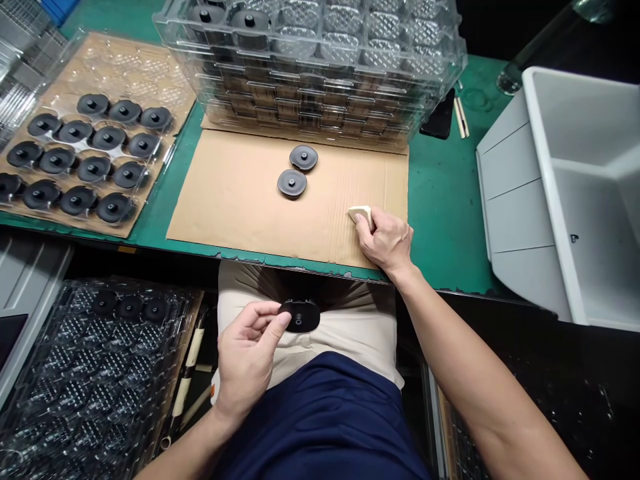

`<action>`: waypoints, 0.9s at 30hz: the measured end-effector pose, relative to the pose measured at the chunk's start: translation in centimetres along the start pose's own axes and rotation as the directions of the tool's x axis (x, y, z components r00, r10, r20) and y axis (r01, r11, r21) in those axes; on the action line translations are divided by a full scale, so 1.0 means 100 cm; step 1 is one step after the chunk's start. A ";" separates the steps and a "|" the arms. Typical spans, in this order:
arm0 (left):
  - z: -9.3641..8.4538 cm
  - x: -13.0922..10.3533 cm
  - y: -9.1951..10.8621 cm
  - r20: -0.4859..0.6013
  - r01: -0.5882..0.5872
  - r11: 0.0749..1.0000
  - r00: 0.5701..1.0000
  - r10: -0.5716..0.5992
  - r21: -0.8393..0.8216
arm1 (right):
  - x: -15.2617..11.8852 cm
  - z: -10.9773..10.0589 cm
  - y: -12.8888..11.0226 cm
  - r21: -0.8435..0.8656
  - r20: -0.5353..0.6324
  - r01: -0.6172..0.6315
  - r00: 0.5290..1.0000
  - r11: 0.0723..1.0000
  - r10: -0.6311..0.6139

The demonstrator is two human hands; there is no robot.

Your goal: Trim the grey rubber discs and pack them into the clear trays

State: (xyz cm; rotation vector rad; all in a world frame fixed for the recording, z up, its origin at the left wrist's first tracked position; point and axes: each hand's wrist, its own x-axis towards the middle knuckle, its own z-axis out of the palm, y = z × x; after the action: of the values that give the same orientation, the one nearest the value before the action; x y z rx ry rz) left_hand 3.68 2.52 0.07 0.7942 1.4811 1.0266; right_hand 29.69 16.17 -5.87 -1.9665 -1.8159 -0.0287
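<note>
Above my lap, my left hand [250, 353] pinches the edge of a black rounded plastic part [303, 316] with a small boss at its middle. My right hand [386, 239] rests on the cardboard sheet [240, 207], closed around a cream-coloured pad [361, 213] whose exact kind I cannot make out. Two more dark rounded parts lie on the cardboard, an upper part [303, 158] and a lower part [292, 183], each with a knob facing up. They sit close together, left of my right hand.
Behind the cardboard rises a stack of clear plastic trays [310, 87]. A tray of several black parts [95, 137] is at left on the green table [435, 220]. A grey bin [540, 200] stands at right. Below left, another clear tray [90, 373] holds a few black parts.
</note>
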 end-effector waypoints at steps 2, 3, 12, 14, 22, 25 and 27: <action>-0.002 0.003 0.001 0.046 0.112 0.990 0.993 -0.109 -0.079 | 0.000 0.000 0.000 0.001 -0.004 0.004 1.000 1.000 -0.004; -0.002 0.005 0.002 0.065 0.157 0.981 0.987 -0.150 -0.116 | 0.000 0.000 0.000 -0.001 -0.004 0.002 1.000 1.000 -0.002; -0.002 0.003 0.008 0.106 0.237 0.968 0.968 -0.227 -0.088 | 0.000 0.000 0.001 -0.030 0.014 0.003 1.000 1.000 -0.003; -0.003 0.003 0.009 0.113 0.237 0.970 0.967 -0.229 -0.062 | 0.000 0.000 0.001 -0.032 0.013 0.004 1.000 0.999 -0.004; -0.003 -0.007 0.005 0.060 -0.210 0.954 0.978 0.202 0.212 | -0.001 -0.001 0.000 -0.034 0.005 0.013 1.000 0.999 -0.013; -0.004 -0.012 -0.001 0.183 -0.651 0.687 0.755 0.630 0.321 | -0.001 -0.002 -0.001 -0.037 0.019 -0.001 1.000 0.999 0.002; -0.007 -0.012 -0.003 0.302 -0.807 0.491 0.582 0.755 0.327 | -0.001 -0.002 -0.001 -0.037 0.022 -0.006 1.000 0.999 0.007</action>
State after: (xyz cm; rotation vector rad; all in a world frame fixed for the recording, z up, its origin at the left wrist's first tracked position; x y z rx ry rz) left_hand 3.20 1.22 0.33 1.9719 1.2312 1.2755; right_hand 29.63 16.04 -5.69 -2.0053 -1.8353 -0.0387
